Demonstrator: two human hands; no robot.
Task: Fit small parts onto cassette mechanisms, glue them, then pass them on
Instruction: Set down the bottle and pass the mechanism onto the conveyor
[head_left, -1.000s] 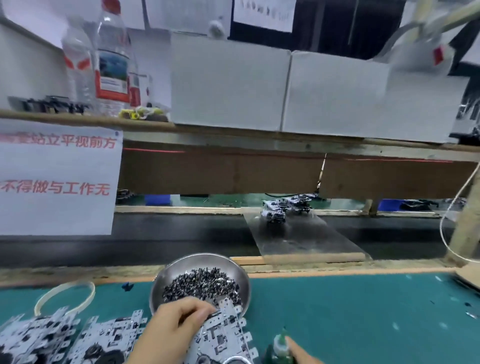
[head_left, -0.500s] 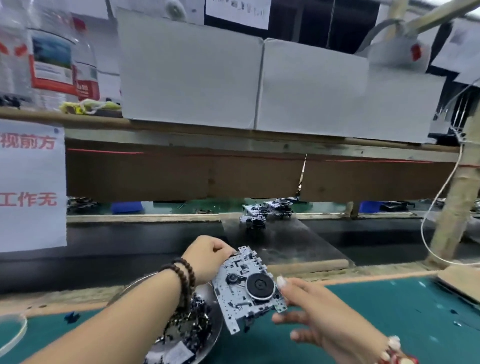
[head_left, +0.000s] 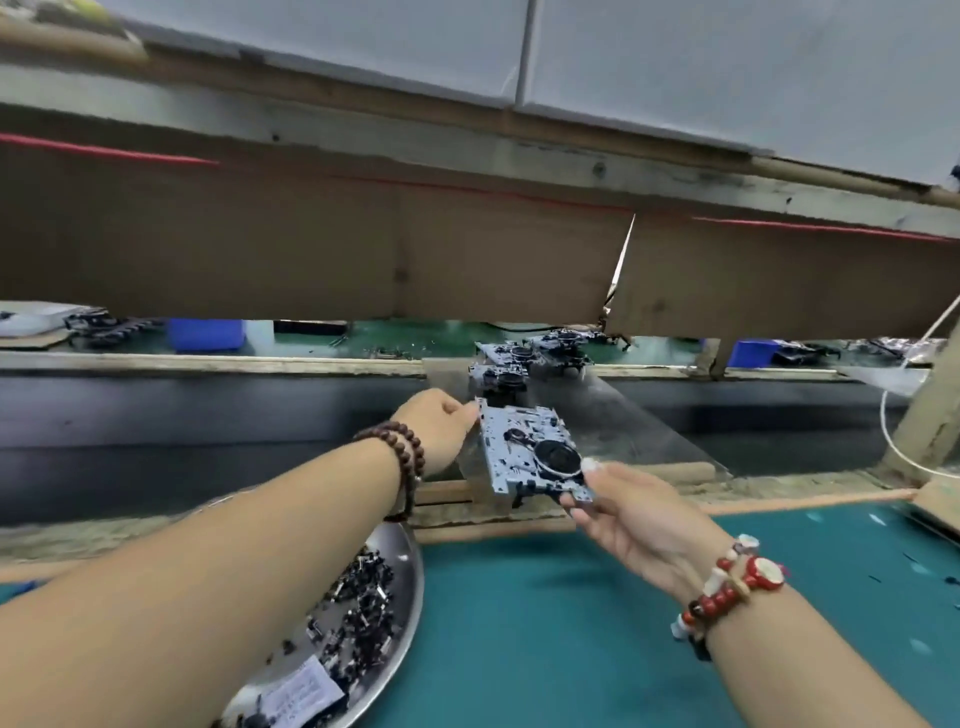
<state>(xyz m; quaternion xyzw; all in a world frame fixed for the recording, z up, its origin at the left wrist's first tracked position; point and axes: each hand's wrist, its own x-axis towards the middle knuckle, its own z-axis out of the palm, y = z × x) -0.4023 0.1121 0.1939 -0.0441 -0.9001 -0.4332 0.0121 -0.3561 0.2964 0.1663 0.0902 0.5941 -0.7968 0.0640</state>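
A grey metal cassette mechanism (head_left: 522, 452) with a black round wheel hangs in the air over the near end of a clear sloping plate (head_left: 623, 426). My left hand (head_left: 441, 434) pinches its far left corner. My right hand (head_left: 618, 501) pinches its near right corner, thumb beside the wheel. Several more mechanisms (head_left: 524, 361) sit at the plate's far end. A steel bowl (head_left: 402, 577) of small black parts lies under my left forearm.
A dark conveyor belt (head_left: 208, 415) runs left to right beyond the green bench mat (head_left: 571, 623). A cardboard-fronted shelf (head_left: 467, 244) hangs low above it. A wooden post (head_left: 930, 421) with a white cable stands at the right. Blue bins (head_left: 205, 332) sit across the belt.
Both hands have carried the mechanism forward and up from above the bowl toward the sloping plate. My right hand now grips its corner. The camera has tilted closer.
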